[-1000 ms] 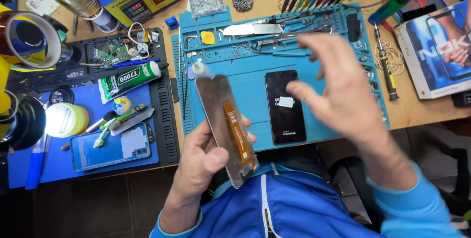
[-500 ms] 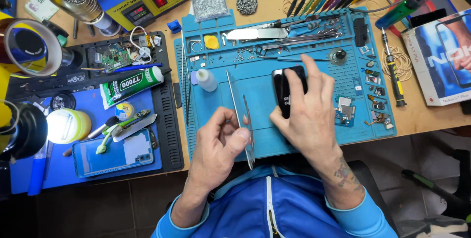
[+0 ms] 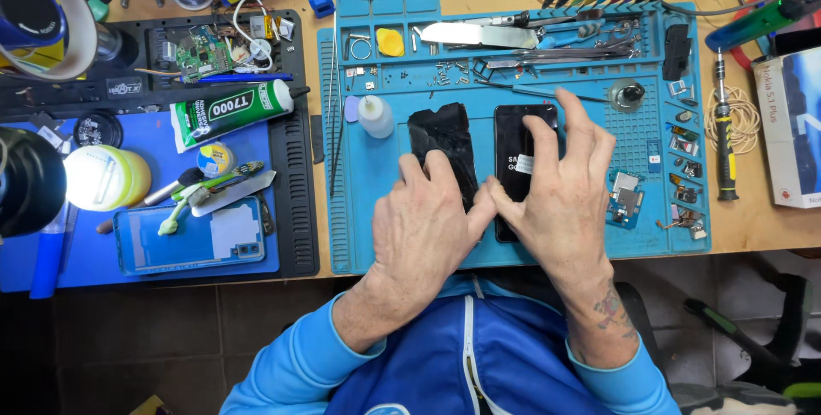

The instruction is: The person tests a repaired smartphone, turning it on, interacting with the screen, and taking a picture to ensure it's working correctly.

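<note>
A dark phone panel [image 3: 440,141] lies flat on the blue work mat [image 3: 376,210]. My left hand [image 3: 423,231] covers its near end, fingers curled on it. Right beside it lies a black phone [image 3: 513,128] with a small white sticker on its screen. My right hand [image 3: 560,201] rests on this phone with fingers spread flat across the glass. The two thumbs touch between the panel and the phone.
A small white bottle [image 3: 376,117] stands left of the panel. A glue tube [image 3: 231,111], a blue phone back cover [image 3: 188,240] and a lit lamp [image 3: 107,177] are at left. A metal blade [image 3: 479,34], small parts [image 3: 629,192], a screwdriver [image 3: 725,150] and a box [image 3: 791,124] are nearby.
My left hand brought the panel from held upright near my chest down flat onto the mat. My right hand came down from the air onto the black phone.
</note>
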